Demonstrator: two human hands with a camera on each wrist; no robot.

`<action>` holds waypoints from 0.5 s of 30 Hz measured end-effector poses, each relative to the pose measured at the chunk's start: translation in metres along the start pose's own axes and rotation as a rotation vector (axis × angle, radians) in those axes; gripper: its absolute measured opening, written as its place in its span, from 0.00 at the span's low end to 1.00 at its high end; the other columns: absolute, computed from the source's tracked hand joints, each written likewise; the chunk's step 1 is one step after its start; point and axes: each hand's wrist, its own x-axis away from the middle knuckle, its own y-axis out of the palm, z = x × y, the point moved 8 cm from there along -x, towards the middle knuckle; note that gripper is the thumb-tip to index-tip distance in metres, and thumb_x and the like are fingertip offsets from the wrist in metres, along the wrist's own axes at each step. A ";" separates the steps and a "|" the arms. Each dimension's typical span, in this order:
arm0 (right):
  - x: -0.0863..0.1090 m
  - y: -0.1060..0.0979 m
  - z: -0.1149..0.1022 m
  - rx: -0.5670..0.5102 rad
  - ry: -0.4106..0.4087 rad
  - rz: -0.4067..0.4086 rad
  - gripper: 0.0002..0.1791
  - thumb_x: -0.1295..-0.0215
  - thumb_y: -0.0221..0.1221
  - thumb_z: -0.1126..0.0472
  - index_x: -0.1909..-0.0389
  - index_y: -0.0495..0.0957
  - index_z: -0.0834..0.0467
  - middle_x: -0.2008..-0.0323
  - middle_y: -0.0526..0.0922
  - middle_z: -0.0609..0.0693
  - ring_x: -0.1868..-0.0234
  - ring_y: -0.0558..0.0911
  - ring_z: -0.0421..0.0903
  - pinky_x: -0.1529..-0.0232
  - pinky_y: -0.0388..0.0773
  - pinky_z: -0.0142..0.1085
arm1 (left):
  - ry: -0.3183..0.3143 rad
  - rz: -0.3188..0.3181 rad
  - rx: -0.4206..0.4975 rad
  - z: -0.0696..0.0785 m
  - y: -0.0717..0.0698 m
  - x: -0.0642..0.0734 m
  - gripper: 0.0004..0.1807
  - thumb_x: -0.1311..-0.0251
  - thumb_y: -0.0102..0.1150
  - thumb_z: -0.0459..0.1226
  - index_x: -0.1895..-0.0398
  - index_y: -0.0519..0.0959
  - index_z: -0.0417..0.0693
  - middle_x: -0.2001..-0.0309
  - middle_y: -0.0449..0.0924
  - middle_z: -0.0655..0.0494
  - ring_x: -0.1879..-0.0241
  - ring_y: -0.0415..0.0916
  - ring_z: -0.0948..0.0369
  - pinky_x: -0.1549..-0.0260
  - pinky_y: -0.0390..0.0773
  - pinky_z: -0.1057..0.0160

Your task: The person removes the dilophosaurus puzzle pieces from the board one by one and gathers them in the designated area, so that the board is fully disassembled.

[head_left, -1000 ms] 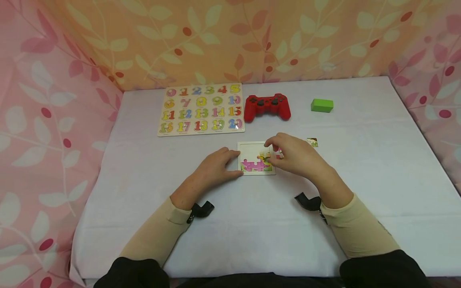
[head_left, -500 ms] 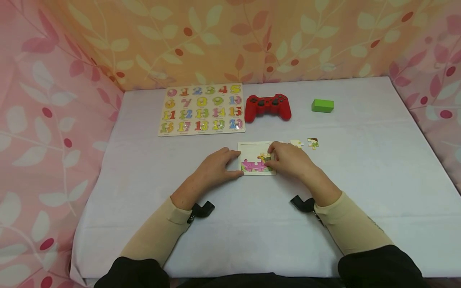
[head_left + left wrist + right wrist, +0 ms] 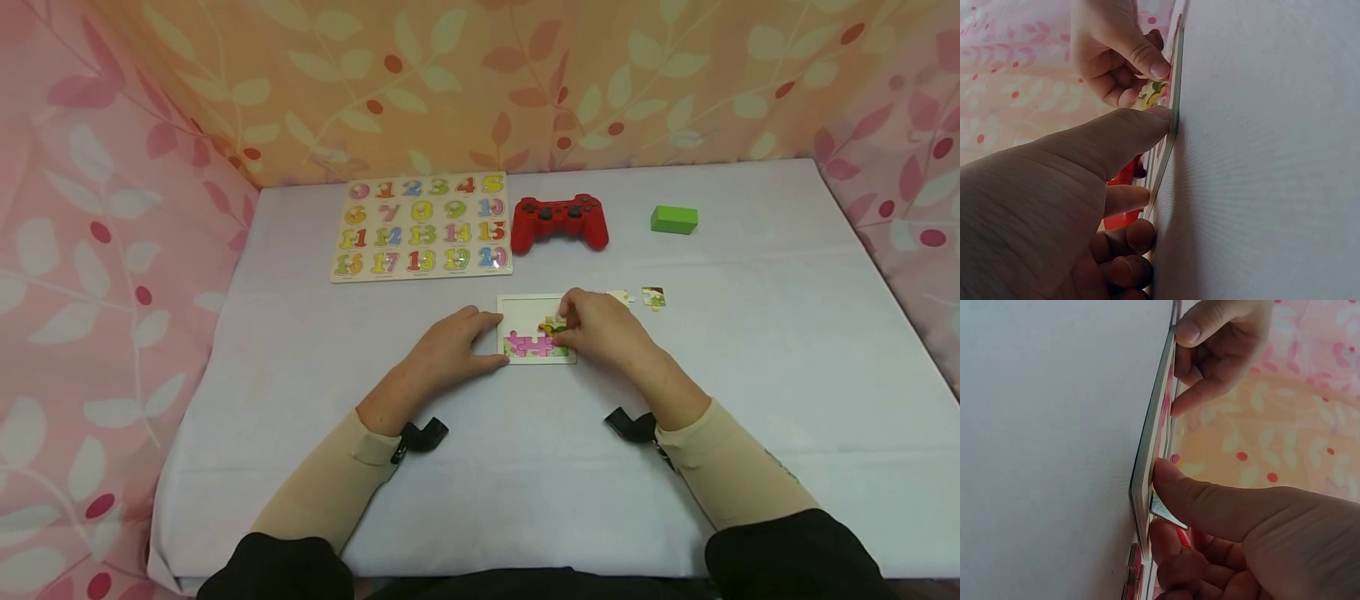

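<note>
A small white-framed jigsaw board (image 3: 517, 308) lies in front of me, with pink, green and yellow pieces along its lower part and right side. My left hand (image 3: 453, 346) rests at its left edge, the thumb at the near corner and the forefinger higher on the rim. Over the right side, my right hand (image 3: 611, 329) pinches a puzzle piece (image 3: 1167, 512) between thumb and fingers. That piece is tilted in the right wrist view; the left wrist view shows its yellow-green picture. Two loose puzzle pieces, one cream (image 3: 619, 296) and one brown-green (image 3: 653, 297), lie beyond the right hand.
Further back on the white-covered table (image 3: 750, 350) are a number puzzle board (image 3: 422, 227), a red game controller (image 3: 560, 223) and a green block (image 3: 674, 220). Patterned curtains (image 3: 480, 83) stand along the back and sides.
My right hand has moved left and lower onto the board's right side, then shifted only slightly. The cream loose piece behind it has come into view. My left hand has stayed at the rim.
</note>
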 end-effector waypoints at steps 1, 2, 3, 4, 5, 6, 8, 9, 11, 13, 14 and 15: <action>0.001 -0.001 -0.001 0.004 -0.007 0.003 0.19 0.41 0.74 0.58 0.55 0.77 0.60 0.69 0.79 0.51 0.66 0.76 0.50 0.61 0.72 0.43 | 0.001 0.000 0.000 0.000 0.000 0.000 0.38 0.40 0.72 0.53 0.29 0.74 0.49 0.51 0.77 0.58 0.57 0.71 0.60 0.58 0.75 0.61; 0.001 -0.001 -0.003 0.009 -0.016 0.007 0.19 0.41 0.74 0.58 0.54 0.77 0.61 0.69 0.79 0.51 0.66 0.76 0.50 0.60 0.72 0.44 | 0.001 0.000 0.000 0.000 0.000 0.000 0.38 0.40 0.72 0.53 0.29 0.74 0.49 0.50 0.77 0.58 0.56 0.71 0.61 0.58 0.75 0.61; 0.002 -0.002 -0.005 0.016 -0.026 0.010 0.19 0.40 0.74 0.59 0.54 0.78 0.61 0.69 0.79 0.51 0.65 0.76 0.50 0.60 0.72 0.44 | 0.001 0.001 0.000 0.000 0.000 0.000 0.38 0.40 0.72 0.53 0.29 0.74 0.49 0.50 0.77 0.58 0.56 0.71 0.61 0.58 0.75 0.61; 0.002 -0.002 -0.006 0.027 -0.037 0.014 0.19 0.40 0.74 0.59 0.53 0.79 0.61 0.68 0.79 0.51 0.65 0.77 0.50 0.59 0.73 0.44 | -0.001 0.000 0.001 0.000 0.000 0.000 0.38 0.40 0.72 0.53 0.29 0.74 0.49 0.51 0.77 0.58 0.57 0.71 0.61 0.58 0.75 0.61; 0.003 -0.003 -0.008 0.037 -0.048 0.017 0.19 0.41 0.74 0.60 0.52 0.80 0.62 0.68 0.80 0.51 0.64 0.77 0.50 0.58 0.73 0.45 | -0.002 -0.001 0.001 0.000 0.000 0.000 0.38 0.40 0.72 0.53 0.29 0.74 0.49 0.51 0.77 0.58 0.57 0.71 0.61 0.59 0.75 0.61; 0.003 -0.003 -0.010 0.046 -0.055 0.019 0.19 0.40 0.73 0.60 0.51 0.81 0.62 0.67 0.80 0.51 0.64 0.77 0.50 0.57 0.74 0.45 | -0.003 -0.001 0.001 0.000 -0.001 0.000 0.38 0.40 0.72 0.53 0.29 0.74 0.49 0.52 0.77 0.58 0.57 0.71 0.60 0.59 0.75 0.61; 0.004 -0.004 -0.013 0.063 -0.070 0.022 0.18 0.40 0.72 0.61 0.50 0.83 0.62 0.65 0.82 0.52 0.61 0.78 0.51 0.54 0.75 0.46 | -0.004 -0.002 0.001 0.000 0.000 0.000 0.39 0.40 0.72 0.53 0.29 0.74 0.49 0.54 0.76 0.58 0.58 0.71 0.60 0.60 0.74 0.61; 0.004 -0.005 -0.015 0.071 -0.075 0.024 0.18 0.40 0.72 0.61 0.49 0.83 0.62 0.64 0.83 0.52 0.60 0.79 0.51 0.53 0.75 0.47 | -0.003 -0.002 0.001 0.000 0.000 0.000 0.39 0.41 0.72 0.53 0.29 0.74 0.49 0.54 0.76 0.58 0.58 0.71 0.60 0.60 0.74 0.61; 0.006 -0.007 -0.017 0.065 -0.080 0.027 0.18 0.39 0.70 0.61 0.48 0.84 0.62 0.61 0.84 0.53 0.58 0.79 0.52 0.51 0.76 0.48 | 0.000 -0.002 -0.002 0.000 0.000 0.000 0.39 0.41 0.72 0.53 0.29 0.74 0.49 0.54 0.76 0.58 0.58 0.71 0.60 0.60 0.74 0.61; 0.009 -0.012 -0.020 0.045 -0.081 0.033 0.18 0.37 0.70 0.61 0.47 0.84 0.61 0.58 0.85 0.53 0.58 0.79 0.52 0.52 0.76 0.47 | 0.005 -0.002 -0.006 0.001 0.000 -0.001 0.39 0.41 0.72 0.53 0.29 0.74 0.49 0.53 0.77 0.58 0.58 0.71 0.60 0.60 0.74 0.61; 0.011 -0.016 -0.021 0.033 -0.083 0.041 0.18 0.37 0.70 0.60 0.46 0.85 0.60 0.57 0.86 0.52 0.58 0.79 0.51 0.53 0.76 0.47 | 0.008 -0.002 -0.007 0.001 -0.001 -0.001 0.39 0.41 0.72 0.53 0.29 0.74 0.48 0.53 0.77 0.58 0.58 0.71 0.60 0.59 0.74 0.61; 0.013 -0.020 -0.023 0.018 -0.086 0.050 0.19 0.37 0.70 0.60 0.46 0.85 0.59 0.57 0.86 0.52 0.59 0.79 0.51 0.55 0.76 0.46 | 0.010 -0.002 -0.008 0.001 -0.001 -0.001 0.39 0.41 0.72 0.53 0.29 0.74 0.48 0.52 0.77 0.57 0.58 0.71 0.60 0.59 0.74 0.61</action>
